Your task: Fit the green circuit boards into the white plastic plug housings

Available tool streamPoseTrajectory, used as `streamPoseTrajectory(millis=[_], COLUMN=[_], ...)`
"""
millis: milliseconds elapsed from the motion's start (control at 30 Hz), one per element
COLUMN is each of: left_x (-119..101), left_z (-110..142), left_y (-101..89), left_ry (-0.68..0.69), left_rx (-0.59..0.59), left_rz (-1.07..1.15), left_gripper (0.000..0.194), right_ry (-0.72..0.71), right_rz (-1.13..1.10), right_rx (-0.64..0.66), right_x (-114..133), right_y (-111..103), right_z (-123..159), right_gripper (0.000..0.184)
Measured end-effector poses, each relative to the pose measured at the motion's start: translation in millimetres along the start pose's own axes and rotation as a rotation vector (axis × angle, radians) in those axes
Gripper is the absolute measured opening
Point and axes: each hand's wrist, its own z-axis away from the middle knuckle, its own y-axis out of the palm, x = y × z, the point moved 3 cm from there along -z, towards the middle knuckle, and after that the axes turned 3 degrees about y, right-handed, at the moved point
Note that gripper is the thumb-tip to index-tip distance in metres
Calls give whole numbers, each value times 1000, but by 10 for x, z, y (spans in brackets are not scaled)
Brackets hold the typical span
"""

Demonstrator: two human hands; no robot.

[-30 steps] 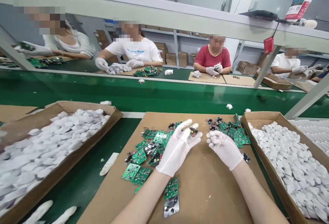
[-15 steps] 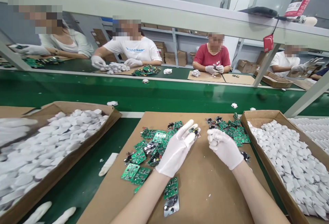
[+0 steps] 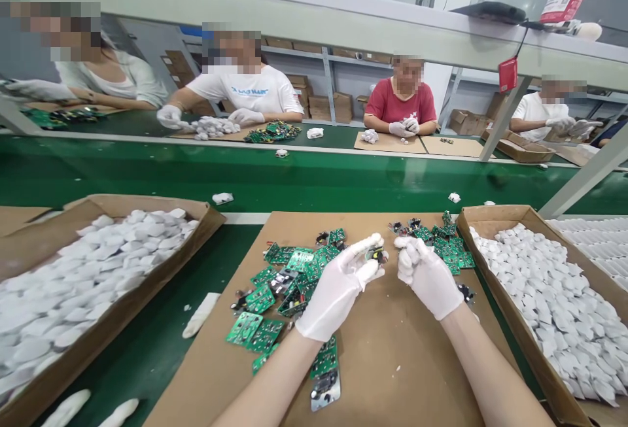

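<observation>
Both my hands wear thin white gloves. Between the thumb and fingers of my left hand (image 3: 343,283) is a small circuit board (image 3: 377,254) with dark and yellow parts. My right hand (image 3: 426,276) is closed just to its right, fingertips pinched; whatever they hold, if anything, is hidden. Under and beside my left hand lies a loose pile of green circuit boards (image 3: 299,260). A second pile of green circuit boards (image 3: 449,247) lies beyond my right hand. One board with a metal plate (image 3: 326,391) rests by my left forearm. All lie on a brown cardboard sheet (image 3: 383,361).
Cardboard trays of white pieces stand left (image 3: 209,214) and right (image 3: 490,214). A green conveyor belt (image 3: 333,188) runs across, carrying several small white items. White glove fingers (image 3: 201,314) lie at left. Beyond a slanted frame post (image 3: 583,165), several gloved co-workers sit opposite.
My left fingers have curled further round the small board, turning it. A gloved hand at the far left has gone from above the left tray. Small white items on the belt have shifted right.
</observation>
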Motion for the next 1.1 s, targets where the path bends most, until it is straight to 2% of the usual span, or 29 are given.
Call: streamPoseTrajectory(millis=[133, 333, 667, 900, 1100], left_x=[-15, -31, -25, -31, -2], left_z=[-14, -6, 12, 1, 4], left_y=[-5, 11, 13, 28, 19], left_ry=[0, 5, 9, 7, 14], left_rx=[-25, -27, -18, -23, 9], left_rz=[0, -25, -4, -40, -23], left_gripper=[49, 49, 50, 48, 47], right_ry=[22, 90, 51, 30, -7], right_rz=[-27, -51, -1, 80, 123], right_rx=[7, 45, 44, 65, 59], right_x=[36, 26, 17, -4, 12], right_y=[20, 33, -19, 40, 124], right_z=[58, 73, 45, 68, 116], right_gripper=[35, 21, 44, 20, 29])
